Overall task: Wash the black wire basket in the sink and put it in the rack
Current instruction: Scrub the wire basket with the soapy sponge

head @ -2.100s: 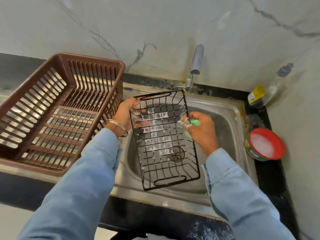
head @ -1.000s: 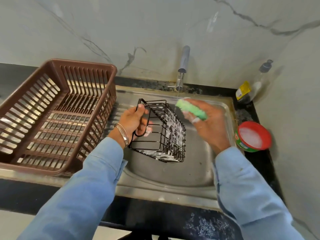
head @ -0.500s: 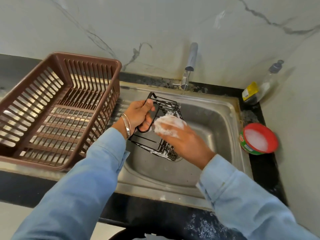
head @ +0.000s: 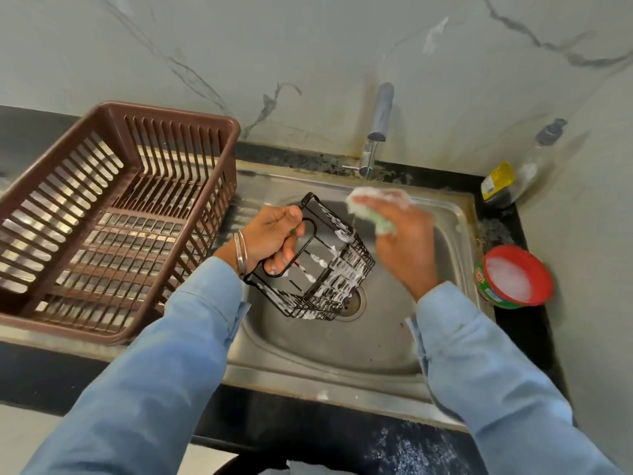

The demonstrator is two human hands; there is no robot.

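Note:
The black wire basket (head: pixel 322 269) is tilted on its side over the steel sink (head: pixel 342 341), streaked with white foam. My left hand (head: pixel 274 234) grips its end by the loop handle. My right hand (head: pixel 400 241) holds a soapy green sponge (head: pixel 373 210) at the basket's upper right edge, under the tap. The brown plastic rack (head: pixel 113 214) stands on the drainboard to the left with nothing in it.
A steel tap (head: pixel 376 132) rises behind the sink with a thin stream of water falling. A red-rimmed tub of white soap paste (head: pixel 517 279) sits on the right counter. A clear bottle with a yellow label (head: pixel 513 173) leans in the back right corner.
My right hand has lifted the sponge from the basket's side up to its far top edge near the tap. My left hand has tipped the basket further, showing its open inside.

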